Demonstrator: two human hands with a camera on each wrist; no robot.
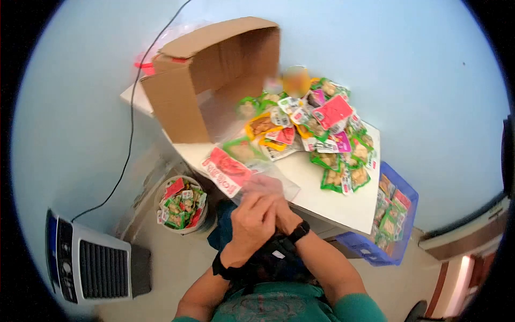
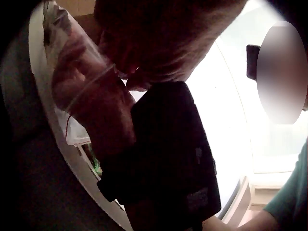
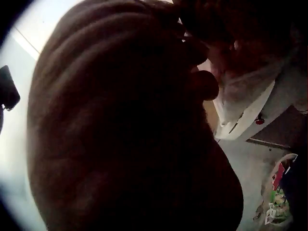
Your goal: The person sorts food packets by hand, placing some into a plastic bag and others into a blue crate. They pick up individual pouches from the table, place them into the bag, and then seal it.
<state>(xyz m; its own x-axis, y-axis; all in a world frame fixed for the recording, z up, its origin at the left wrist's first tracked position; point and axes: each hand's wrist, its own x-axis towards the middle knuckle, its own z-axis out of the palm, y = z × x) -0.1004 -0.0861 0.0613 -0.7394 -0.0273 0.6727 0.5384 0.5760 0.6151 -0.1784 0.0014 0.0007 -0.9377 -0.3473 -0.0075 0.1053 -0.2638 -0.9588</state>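
Observation:
A clear plastic bag with a red-and-white printed label point(image 1: 229, 170) lies over the table's front edge, its open end toward the person. My right hand point(image 1: 264, 185) is inside the bag, seen blurred through the film. In the left wrist view, the right hand point(image 2: 72, 86) shows behind the film, with the bag's rim across it; I cannot tell how its fingers lie. My left hand point(image 1: 252, 222) curls at the bag's mouth beside the right wrist and pinches the rim. Dark in the right wrist view, the left hand point(image 3: 115, 120) fills much of the frame.
Several snack packets point(image 1: 327, 134) are heaped on the white table point(image 1: 343, 206). An open cardboard box point(image 1: 174, 104) stands at the back left. Below are a bucket of packets point(image 1: 182, 206), a blue crate point(image 1: 405, 188) and an air cooler point(image 1: 96, 263). A black cable point(image 1: 131, 123) hangs along the wall.

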